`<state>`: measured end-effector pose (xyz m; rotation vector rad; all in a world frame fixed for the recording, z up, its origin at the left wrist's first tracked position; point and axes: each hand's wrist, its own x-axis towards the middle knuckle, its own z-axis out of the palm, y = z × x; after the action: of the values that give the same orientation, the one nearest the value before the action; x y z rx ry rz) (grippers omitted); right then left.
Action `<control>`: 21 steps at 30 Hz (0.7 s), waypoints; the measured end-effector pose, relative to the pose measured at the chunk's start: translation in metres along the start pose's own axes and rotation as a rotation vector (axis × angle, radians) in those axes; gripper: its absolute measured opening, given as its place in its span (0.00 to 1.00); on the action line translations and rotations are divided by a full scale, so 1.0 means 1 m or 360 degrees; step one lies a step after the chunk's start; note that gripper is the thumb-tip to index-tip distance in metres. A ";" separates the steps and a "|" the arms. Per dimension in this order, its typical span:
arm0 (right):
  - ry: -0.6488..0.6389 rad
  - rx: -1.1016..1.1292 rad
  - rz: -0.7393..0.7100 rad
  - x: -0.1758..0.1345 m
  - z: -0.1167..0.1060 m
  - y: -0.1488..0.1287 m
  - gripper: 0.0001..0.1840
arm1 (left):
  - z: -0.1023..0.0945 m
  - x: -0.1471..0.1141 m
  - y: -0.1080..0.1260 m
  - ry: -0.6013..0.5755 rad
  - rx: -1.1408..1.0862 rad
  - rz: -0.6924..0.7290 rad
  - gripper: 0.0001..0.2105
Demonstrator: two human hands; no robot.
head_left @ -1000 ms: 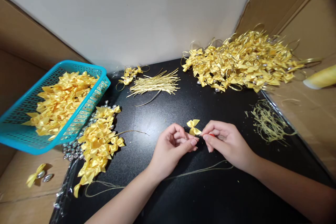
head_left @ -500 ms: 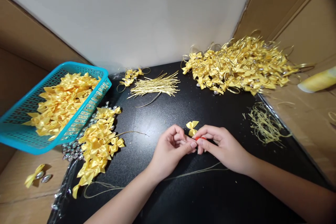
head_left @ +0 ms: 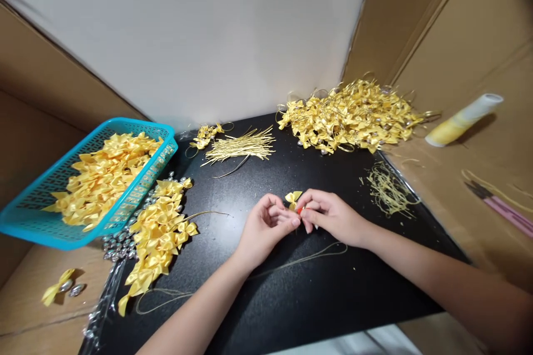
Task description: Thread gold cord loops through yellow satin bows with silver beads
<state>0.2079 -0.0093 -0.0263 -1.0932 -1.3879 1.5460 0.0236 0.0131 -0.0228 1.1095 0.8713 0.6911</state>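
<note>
Head cam: both hands' fingers pinch yellow bow (head_left: pixel 293 198) mid black mat (head_left: pixel 291 299), piles well apart w/ bare mat around.

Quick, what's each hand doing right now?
Left hand: fingers pinched at the yellow ribbon bow.
Right hand: pinched on a small red thing beside the bow.

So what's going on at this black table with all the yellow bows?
A person's left hand and right hand meet over the black table, pinching one small yellow bow between the fingertips; a bit of red shows at the right-hand grip. A thin gold cord trails under the wrists. A blue basket of bows sits left, loose bows and silver beads beside it, cut gold strands behind, and a big pile of looped bows far right.
</note>
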 end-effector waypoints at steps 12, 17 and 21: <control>0.0509 0.0299 -0.0360 0.008 -0.035 -0.012 0.16 | 0.060 -0.023 -0.005 -0.0460 0.1995 0.0538 0.12; 0.0493 0.0255 -0.0381 0.012 -0.036 -0.006 0.17 | 0.077 -0.007 -0.009 -0.0407 0.2199 0.0512 0.03; 0.0499 0.0219 -0.0375 0.012 -0.036 -0.005 0.17 | 0.079 -0.005 -0.012 -0.0412 0.2210 0.0549 0.07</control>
<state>0.2376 0.0145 -0.0241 -0.9995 -1.1343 1.2226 0.0901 -0.0307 -0.0175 2.5617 0.9130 0.1002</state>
